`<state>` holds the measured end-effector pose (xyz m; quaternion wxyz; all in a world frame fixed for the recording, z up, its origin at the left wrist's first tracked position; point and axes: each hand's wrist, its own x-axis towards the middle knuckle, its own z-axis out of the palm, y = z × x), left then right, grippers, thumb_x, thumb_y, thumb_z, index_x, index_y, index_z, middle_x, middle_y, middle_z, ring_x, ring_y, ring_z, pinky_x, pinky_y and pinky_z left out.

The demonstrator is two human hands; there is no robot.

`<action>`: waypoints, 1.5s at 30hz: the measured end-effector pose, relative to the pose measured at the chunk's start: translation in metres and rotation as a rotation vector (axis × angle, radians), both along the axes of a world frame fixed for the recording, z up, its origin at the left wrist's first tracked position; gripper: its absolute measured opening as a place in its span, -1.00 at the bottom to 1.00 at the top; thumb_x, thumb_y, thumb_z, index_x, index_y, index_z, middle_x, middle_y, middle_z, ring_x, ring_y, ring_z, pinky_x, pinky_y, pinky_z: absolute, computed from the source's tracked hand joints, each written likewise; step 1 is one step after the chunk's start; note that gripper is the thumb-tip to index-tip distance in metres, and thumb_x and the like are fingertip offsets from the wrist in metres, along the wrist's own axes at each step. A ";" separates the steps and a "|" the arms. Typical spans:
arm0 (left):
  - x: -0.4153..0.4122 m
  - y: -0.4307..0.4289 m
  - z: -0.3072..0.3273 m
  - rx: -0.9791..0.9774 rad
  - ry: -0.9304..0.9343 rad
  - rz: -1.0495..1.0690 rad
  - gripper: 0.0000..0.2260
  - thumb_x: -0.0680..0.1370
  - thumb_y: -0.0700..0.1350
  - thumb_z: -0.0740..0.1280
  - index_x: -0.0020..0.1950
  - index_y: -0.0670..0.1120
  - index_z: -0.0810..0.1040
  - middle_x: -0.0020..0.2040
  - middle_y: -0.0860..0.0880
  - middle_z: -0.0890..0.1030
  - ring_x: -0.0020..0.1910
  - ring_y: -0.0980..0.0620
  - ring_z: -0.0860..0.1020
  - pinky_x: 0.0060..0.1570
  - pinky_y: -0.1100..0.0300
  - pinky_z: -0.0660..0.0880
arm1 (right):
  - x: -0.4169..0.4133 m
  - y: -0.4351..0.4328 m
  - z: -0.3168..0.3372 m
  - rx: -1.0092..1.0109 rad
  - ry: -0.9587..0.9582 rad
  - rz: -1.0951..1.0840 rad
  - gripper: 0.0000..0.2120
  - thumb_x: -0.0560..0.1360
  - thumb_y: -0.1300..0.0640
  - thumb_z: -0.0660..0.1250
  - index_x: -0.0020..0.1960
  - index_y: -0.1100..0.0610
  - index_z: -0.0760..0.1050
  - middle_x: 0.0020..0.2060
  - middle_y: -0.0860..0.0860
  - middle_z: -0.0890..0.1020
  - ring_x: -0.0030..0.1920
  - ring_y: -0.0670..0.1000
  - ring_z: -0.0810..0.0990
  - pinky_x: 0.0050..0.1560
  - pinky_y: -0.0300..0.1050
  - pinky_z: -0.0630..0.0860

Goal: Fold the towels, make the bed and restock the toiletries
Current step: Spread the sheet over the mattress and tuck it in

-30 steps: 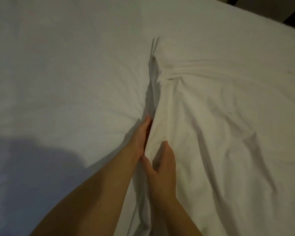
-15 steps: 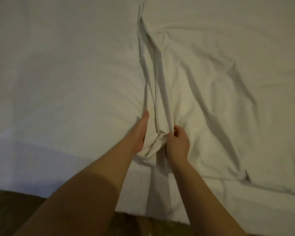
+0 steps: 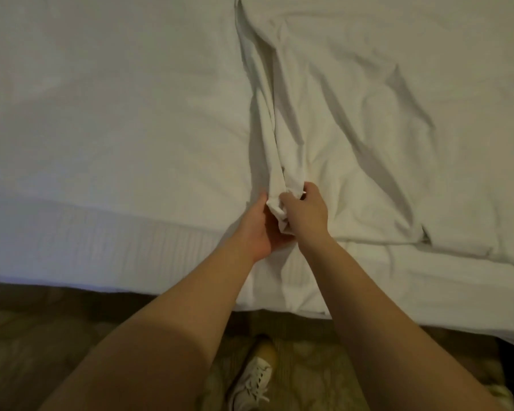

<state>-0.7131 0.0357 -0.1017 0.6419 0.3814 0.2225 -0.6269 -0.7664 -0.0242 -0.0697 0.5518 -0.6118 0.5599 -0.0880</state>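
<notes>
gripping bunched top sheet (image 3: 353, 129) corner, right hand (image 3: 306, 215) fisted, left hand (image 3: 257, 231) cupped round it, near bed edge (image 3: 101, 241)

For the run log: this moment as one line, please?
phase: bed-making | left grip: at sheet corner, fingers hidden | right grip: pinches corner | sheet: bunched near bed edge
</notes>
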 end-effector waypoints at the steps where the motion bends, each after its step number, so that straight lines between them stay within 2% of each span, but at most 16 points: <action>1: -0.001 0.000 0.001 0.001 0.008 0.001 -0.63 0.63 0.08 0.10 0.04 -0.13 0.60 -0.10 -0.13 0.68 -0.05 -0.09 0.59 0.06 0.02 0.46 | -0.004 0.004 0.002 0.065 -0.041 -0.030 -0.85 0.45 0.24 0.29 0.00 0.10 0.43 -0.22 0.01 0.56 -0.22 0.01 0.54 -0.28 -0.13 0.50; 6: -0.006 -0.005 0.011 -0.019 0.116 0.056 -0.65 0.58 0.09 0.22 -0.09 -0.17 0.59 -0.28 -0.13 0.66 -0.34 -0.07 0.65 -0.33 0.20 0.59 | -0.017 0.021 0.019 0.308 -0.228 -0.185 -0.85 0.42 0.39 0.18 -0.21 0.21 0.46 -0.35 0.09 0.46 -0.33 0.02 0.41 -0.40 -0.20 0.34; 10: -0.004 -0.005 0.024 -0.047 0.099 0.120 -0.57 0.59 0.16 0.18 -0.03 -0.20 0.59 -0.22 -0.17 0.68 -0.29 -0.11 0.67 -0.22 0.11 0.60 | -0.019 0.024 0.037 0.309 -0.306 -0.301 -0.79 0.47 0.37 0.15 -0.12 0.18 0.53 -0.28 0.10 0.55 -0.30 -0.01 0.51 -0.35 -0.21 0.45; 12: 0.003 -0.001 0.029 -0.021 0.056 0.094 -0.58 0.57 0.17 0.20 0.02 -0.18 0.59 -0.18 -0.16 0.68 -0.21 -0.11 0.66 -0.13 0.07 0.59 | -0.017 0.027 0.039 0.164 -0.181 -0.208 -0.83 0.46 0.31 0.22 -0.03 0.13 0.52 -0.20 0.08 0.60 -0.20 0.05 0.58 -0.24 -0.12 0.54; 14: 0.016 0.003 0.039 0.033 -0.066 0.021 -0.53 0.54 0.23 0.22 0.06 -0.17 0.59 -0.13 -0.16 0.68 -0.15 -0.11 0.65 -0.03 0.03 0.56 | -0.015 0.035 0.041 -0.030 -0.025 -0.051 -0.83 0.47 0.22 0.28 0.03 0.04 0.47 -0.20 0.00 0.60 -0.17 0.03 0.60 -0.17 -0.12 0.57; 16: 0.029 0.005 0.046 0.111 -0.227 -0.045 -0.52 0.49 0.24 0.30 0.13 -0.14 0.58 -0.02 -0.17 0.66 -0.07 -0.14 0.64 0.05 -0.04 0.56 | -0.011 0.046 0.043 -0.172 0.049 0.081 -0.81 0.49 0.19 0.28 0.09 0.03 0.44 -0.24 -0.06 0.57 -0.23 -0.06 0.58 -0.26 -0.23 0.50; 18: 0.042 0.006 0.045 0.226 -0.466 -0.145 -0.66 0.51 0.05 0.37 0.16 -0.14 0.55 0.03 -0.18 0.63 0.03 -0.18 0.62 0.11 -0.13 0.54 | -0.006 0.058 0.042 -0.240 0.078 0.166 -0.81 0.52 0.19 0.26 0.12 0.05 0.44 -0.28 -0.10 0.54 -0.29 -0.12 0.52 -0.34 -0.29 0.40; 21: 0.053 0.015 0.043 0.455 -0.753 -0.369 -0.81 0.49 -0.25 0.26 0.08 -0.22 0.56 0.01 -0.25 0.63 -0.01 -0.24 0.62 -0.02 -0.18 0.58 | 0.004 0.074 0.037 -0.259 0.140 0.189 -0.76 0.55 0.19 0.24 0.20 0.04 0.40 -0.28 -0.12 0.51 -0.29 -0.14 0.50 -0.34 -0.32 0.40; 25: 0.064 0.047 0.038 0.492 -0.933 -0.461 -0.82 0.55 -0.19 0.25 0.06 -0.21 0.59 -0.02 -0.22 0.64 -0.07 -0.18 0.62 -0.14 -0.01 0.62 | 0.016 0.093 0.038 -0.292 0.127 0.193 -0.72 0.57 0.17 0.21 0.28 0.05 0.36 -0.18 -0.08 0.54 -0.26 -0.15 0.48 -0.32 -0.35 0.37; 28: 0.072 0.070 0.030 0.513 -1.033 -0.436 -0.80 0.54 -0.22 0.24 0.13 -0.07 0.52 0.01 -0.13 0.61 -0.16 -0.09 0.60 -0.22 0.10 0.58 | 0.032 0.110 0.030 -0.277 0.146 0.311 -0.81 0.59 0.16 0.18 0.19 0.07 0.37 -0.13 -0.04 0.52 -0.21 -0.09 0.45 -0.29 -0.27 0.31; 31: 0.072 0.080 0.021 0.478 -1.095 -0.446 -0.75 0.60 -0.15 0.19 0.27 0.01 0.43 0.02 0.01 0.56 -0.13 -0.02 0.57 -0.08 0.10 0.54 | 0.043 0.124 0.010 -0.196 0.150 0.338 -0.84 0.60 0.12 0.17 0.16 0.09 0.41 -0.04 0.00 0.54 -0.10 -0.05 0.52 -0.21 -0.25 0.37; 33: 0.070 0.082 0.017 0.445 -1.029 -0.504 -0.75 0.63 0.01 0.14 0.18 -0.06 0.51 0.06 -0.08 0.61 0.02 -0.08 0.58 0.11 0.00 0.52 | 0.037 0.131 -0.004 -0.199 0.121 0.281 -0.77 0.59 0.12 0.18 0.23 0.08 0.43 0.06 0.00 0.53 0.06 -0.02 0.53 0.00 -0.18 0.45; 35: 0.065 0.082 0.016 0.424 -0.872 -0.544 -0.72 0.60 0.09 0.21 0.09 -0.08 0.54 0.03 -0.12 0.62 0.00 -0.09 0.60 0.00 0.02 0.57 | 0.026 0.136 -0.013 -0.248 0.140 0.191 -0.66 0.59 0.13 0.18 0.35 0.09 0.36 0.20 -0.01 0.45 0.19 -0.02 0.45 0.21 -0.12 0.43; 37: 0.061 0.080 0.014 0.411 -0.800 -0.566 -0.79 0.56 0.01 0.31 0.10 -0.09 0.54 0.04 -0.13 0.61 -0.01 -0.09 0.60 -0.10 0.06 0.59 | 0.015 0.138 -0.020 -0.255 0.162 0.048 -0.59 0.59 0.14 0.18 0.43 0.11 0.28 0.31 0.01 0.37 0.26 -0.01 0.41 0.31 -0.10 0.39; 40: 0.060 0.082 0.015 0.420 -0.828 -0.523 -0.75 0.57 -0.09 0.29 0.18 -0.19 0.55 0.12 -0.19 0.59 0.08 -0.16 0.57 0.03 -0.02 0.57 | 0.008 0.131 -0.024 -0.092 0.093 -0.315 -0.54 0.60 0.13 0.19 0.47 0.13 0.19 0.34 0.09 0.32 0.19 0.02 0.44 0.27 -0.14 0.39; 45: 0.070 0.107 0.011 0.392 -0.755 -0.400 -0.73 0.55 -0.06 0.34 0.11 -0.24 0.55 0.10 -0.21 0.60 0.07 -0.17 0.58 0.08 -0.12 0.55 | 0.007 0.102 -0.026 0.188 -0.265 -0.798 -0.39 0.55 0.11 0.31 0.50 -0.03 0.07 0.25 0.05 0.46 0.14 0.04 0.53 0.16 0.01 0.55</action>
